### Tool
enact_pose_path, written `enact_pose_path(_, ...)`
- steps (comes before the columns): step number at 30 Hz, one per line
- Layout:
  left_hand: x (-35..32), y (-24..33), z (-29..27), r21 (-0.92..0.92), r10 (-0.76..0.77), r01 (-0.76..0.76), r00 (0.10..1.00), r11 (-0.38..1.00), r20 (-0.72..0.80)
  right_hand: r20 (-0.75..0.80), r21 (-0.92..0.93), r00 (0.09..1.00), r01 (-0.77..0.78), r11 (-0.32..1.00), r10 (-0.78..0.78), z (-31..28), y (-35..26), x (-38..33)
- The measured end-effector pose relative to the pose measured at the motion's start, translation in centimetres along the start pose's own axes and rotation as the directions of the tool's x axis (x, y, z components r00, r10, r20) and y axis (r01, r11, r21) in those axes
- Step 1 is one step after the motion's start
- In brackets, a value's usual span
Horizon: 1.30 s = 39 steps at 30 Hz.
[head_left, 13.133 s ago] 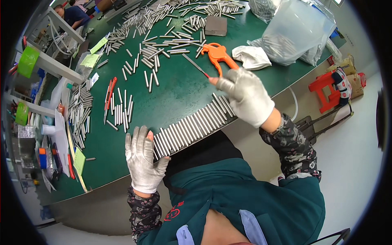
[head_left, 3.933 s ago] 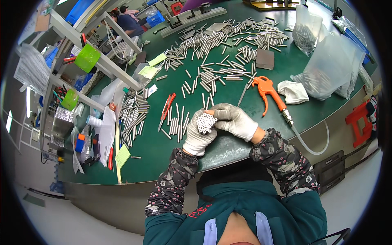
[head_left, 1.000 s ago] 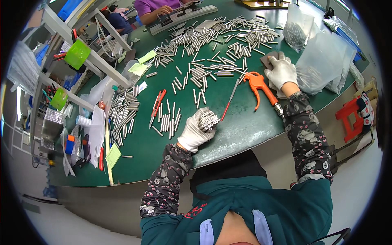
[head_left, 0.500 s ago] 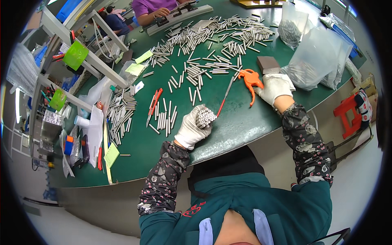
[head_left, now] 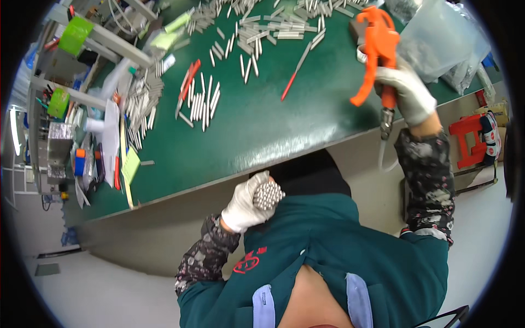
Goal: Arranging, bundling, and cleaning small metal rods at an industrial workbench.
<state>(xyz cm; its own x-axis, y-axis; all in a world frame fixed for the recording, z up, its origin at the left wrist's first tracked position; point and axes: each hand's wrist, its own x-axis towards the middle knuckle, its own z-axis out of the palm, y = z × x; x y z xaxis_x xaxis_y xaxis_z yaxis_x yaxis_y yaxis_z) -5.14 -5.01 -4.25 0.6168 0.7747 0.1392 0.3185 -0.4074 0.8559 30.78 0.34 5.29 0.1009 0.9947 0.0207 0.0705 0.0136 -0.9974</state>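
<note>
My left hand, in a white glove, is closed round a bundle of short metal rods. The rods' ends face up, and the bundle is off the table, in front of its near edge, by my lap. In my gloved right hand is an orange air blow gun, gripped by its handle and raised over the table's right side. A metal coupling and a pale hose hang below the handle. A red-handled file-like tool and a red cutter knife lie on the green table.
Loose metal rods lie beside the knife, with more piled at the back and left. Clear plastic bags stand at the right, near a brown block. A grey rack lines the left; a red stool is on the floor.
My right hand has picked up the blow gun from the table and lifted it. My left hand has drawn the rod bundle back past the table edge. The view has shifted toward me.
</note>
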Motion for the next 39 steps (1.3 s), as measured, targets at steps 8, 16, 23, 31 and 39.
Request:
enact_pose_path(8,-6.2,-8.9,6.5,-0.36,-0.297,0.286,0.955,0.888,0.025,0.685,-0.05,0.431,-0.776,0.628,0.587,3.2,7.8,-12.5)
enact_pose_path(16,-7.2,-10.7,8.1,-0.34,-0.399,0.392,0.915,0.855,0.051,0.75,-0.127,0.352,-0.754,0.645,0.559,3.0,7.3,-13.0)
enact_pose_path(23,-5.2,-8.4,7.1,-0.111,-0.348,0.349,0.937,0.931,0.029,0.397,-0.832,0.667,-0.03,0.554,0.631,3.7,8.1,-11.5)
enact_pose_path(31,-5.3,-9.4,7.4,-0.11,-0.397,0.401,0.916,0.909,0.054,0.36,-0.874,0.654,-0.012,0.485,0.666,4.6,6.8,-10.1)
enact_pose_path(39,-5.0,-9.0,7.2,-0.136,-0.416,0.42,0.908,0.897,0.058,0.345,-0.892,0.641,-0.005,0.453,0.686,4.7,7.6,-9.7)
